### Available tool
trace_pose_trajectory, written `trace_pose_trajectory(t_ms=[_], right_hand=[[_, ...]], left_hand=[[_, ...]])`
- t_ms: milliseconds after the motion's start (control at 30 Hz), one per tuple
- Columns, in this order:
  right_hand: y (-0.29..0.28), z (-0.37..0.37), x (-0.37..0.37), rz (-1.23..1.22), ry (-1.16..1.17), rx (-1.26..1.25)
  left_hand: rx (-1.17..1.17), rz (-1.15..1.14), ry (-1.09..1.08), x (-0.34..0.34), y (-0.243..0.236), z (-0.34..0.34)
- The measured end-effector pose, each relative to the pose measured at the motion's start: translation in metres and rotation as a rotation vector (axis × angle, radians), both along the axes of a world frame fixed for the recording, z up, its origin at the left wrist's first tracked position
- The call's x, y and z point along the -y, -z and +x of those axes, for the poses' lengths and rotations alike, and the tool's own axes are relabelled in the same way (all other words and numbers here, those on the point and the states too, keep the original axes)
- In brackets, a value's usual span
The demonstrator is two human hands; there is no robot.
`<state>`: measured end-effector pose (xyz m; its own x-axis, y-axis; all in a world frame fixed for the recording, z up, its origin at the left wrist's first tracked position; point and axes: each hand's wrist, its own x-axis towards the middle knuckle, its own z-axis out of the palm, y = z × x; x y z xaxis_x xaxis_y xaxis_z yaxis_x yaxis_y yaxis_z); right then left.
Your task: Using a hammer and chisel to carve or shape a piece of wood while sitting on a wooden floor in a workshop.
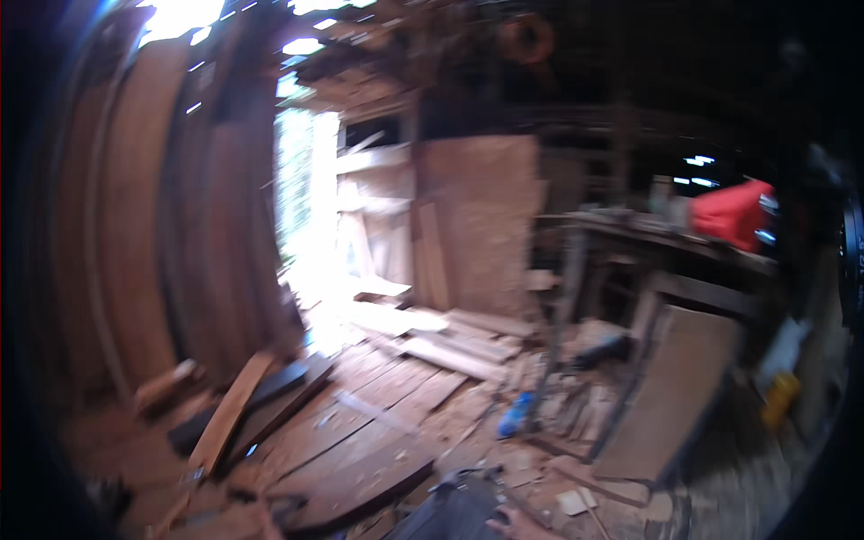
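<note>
My right hand shows at the lower edge, partly cut off and blurred. Its fingers look apart and I see nothing in them. They lie beside dark grey cloth, which looks like clothing over a leg. I cannot make out my left hand anywhere. A broad dark plank with a curved edge lies on the floor to the left of the cloth. Small pale wood offcuts are scattered to the right of my hand.
Tall boards lean at the left. Loose planks lie before the bright doorway. To the right stand a cluttered workbench with a red bag-like thing and a leaning panel. A blue object lies beneath.
</note>
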<state>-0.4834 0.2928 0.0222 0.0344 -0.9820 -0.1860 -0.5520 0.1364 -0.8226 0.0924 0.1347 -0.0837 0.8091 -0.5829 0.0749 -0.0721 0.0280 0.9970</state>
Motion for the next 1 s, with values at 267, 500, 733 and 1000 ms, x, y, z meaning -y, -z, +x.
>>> trace_pose_trajectory(t_ms=[267, 500, 733, 1000], right_hand=[[-0.008, -0.030, -0.060, 0.141, -0.043, 0.494], [-0.028, -0.022, -0.082, 0.067, -0.043, 0.538], [-0.028, -0.023, -0.085, 0.128, -0.032, 0.628], [-0.044, -0.013, -0.085, 0.143, -0.061, 0.622]], left_hand=[[-0.012, -0.287, -0.299, -0.007, -0.068, -0.050], [-0.062, -0.311, -0.332, -0.006, -0.089, -0.055], [-0.106, -0.355, -0.393, -0.011, -0.099, -0.049], [-0.206, -0.402, -0.478, -0.024, -0.104, -0.036]])
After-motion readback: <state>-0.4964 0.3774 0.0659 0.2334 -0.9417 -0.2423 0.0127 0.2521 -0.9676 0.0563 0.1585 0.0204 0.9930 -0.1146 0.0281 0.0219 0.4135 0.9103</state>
